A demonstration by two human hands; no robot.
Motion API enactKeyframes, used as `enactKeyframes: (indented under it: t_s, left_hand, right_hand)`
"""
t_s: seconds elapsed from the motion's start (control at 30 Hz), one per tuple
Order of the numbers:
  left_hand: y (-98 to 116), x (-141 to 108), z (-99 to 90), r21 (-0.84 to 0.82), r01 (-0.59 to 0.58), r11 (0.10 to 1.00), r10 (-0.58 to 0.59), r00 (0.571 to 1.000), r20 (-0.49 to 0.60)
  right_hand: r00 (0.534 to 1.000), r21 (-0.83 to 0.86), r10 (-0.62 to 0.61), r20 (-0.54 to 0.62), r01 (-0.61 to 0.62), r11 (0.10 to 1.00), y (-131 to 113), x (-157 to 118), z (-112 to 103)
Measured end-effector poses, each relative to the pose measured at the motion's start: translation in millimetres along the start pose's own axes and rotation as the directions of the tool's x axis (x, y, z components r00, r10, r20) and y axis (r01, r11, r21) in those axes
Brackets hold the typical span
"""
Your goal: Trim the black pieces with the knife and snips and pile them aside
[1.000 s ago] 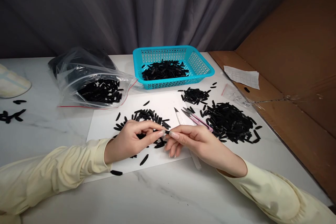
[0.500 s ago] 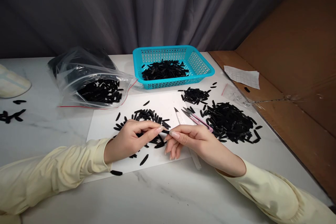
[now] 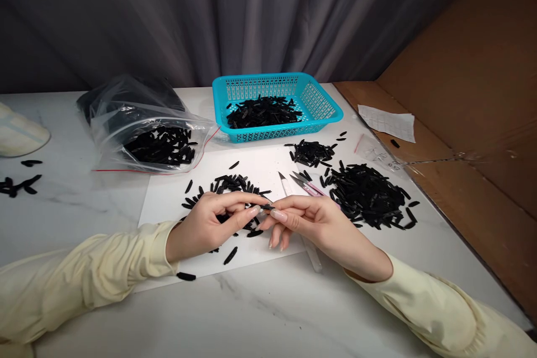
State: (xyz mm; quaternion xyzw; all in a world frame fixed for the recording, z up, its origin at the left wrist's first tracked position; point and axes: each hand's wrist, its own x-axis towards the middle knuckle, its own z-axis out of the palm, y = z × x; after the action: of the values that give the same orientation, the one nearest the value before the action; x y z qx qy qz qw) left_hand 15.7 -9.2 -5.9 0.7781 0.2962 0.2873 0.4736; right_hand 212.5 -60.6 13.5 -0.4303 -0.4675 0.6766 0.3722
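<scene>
Between my two hands, above the white sheet (image 3: 168, 196), is a small, narrow black strip (image 3: 267, 207) with slightly ragged edges. My left hand (image 3: 216, 219) pinches its left end between thumb and forefinger. At the other end, the thumb and forefinger of my right hand (image 3: 312, 221) close on the same strip, the other fingers curled beneath. Loose black strips (image 3: 235, 183) of the same kind lie scattered under and behind my hands. Just beyond my right hand are pink-handled thread snips (image 3: 307, 183) and a pointed white craft knife (image 3: 285, 182), both partly covered by it.
A blue perforated basket (image 3: 331, 114) with black strips stands at the back. Left of it lies an open zip bag (image 3: 197, 151) of strips. A large pile (image 3: 371, 196) and a smaller pile (image 3: 312, 152) sit at right, near a cardboard wall (image 3: 470, 67) and paper slip (image 3: 388, 122).
My fingertips have shifted slightly on the strip, and my left forefinger now reaches further right along it. My right hand's lower fingers have moved a little. The surrounding things stay put.
</scene>
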Motion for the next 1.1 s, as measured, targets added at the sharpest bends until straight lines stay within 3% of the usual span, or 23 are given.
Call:
enactKeyframes:
  t_s: [0.37, 0.57, 1.1]
  left_hand:
    - [2.1, 3.7, 0.0, 0.029, 0.020, 0.999, -0.021, 0.999, 0.050]
    - [1.3, 3.4, 0.1, 0.037, -0.053, 0.998, 0.053, 0.998, 0.026]
    - [-3.5, -0.3, 0.1, 0.098, -0.224, 0.969, 0.225, 0.974, 0.006]
  right_hand:
    - [0.999, -0.037, -0.009, -0.033, 0.007, 0.999, 0.2, 1.1, -1.0]
    - [1.000, -0.031, 0.007, 0.000, -0.007, 0.999, -1.1, 0.6, -0.6]
    - [0.993, 0.203, 0.071, 0.093, -0.088, 0.975, -1.4, 2.1, -3.0]
